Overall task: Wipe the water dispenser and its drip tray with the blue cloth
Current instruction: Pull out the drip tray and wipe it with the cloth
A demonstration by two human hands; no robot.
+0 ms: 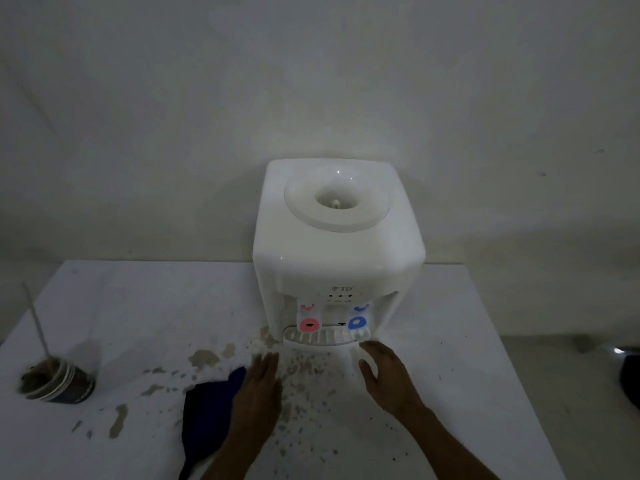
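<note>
Hands (258, 386) (386, 375) flat, open, before drip tray (323, 337)

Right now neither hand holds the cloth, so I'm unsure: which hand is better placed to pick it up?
The left hand. The blue cloth lies right beside it, partly under that forearm, on the table. The right hand hovers open further off, nearer the drip tray.
</note>
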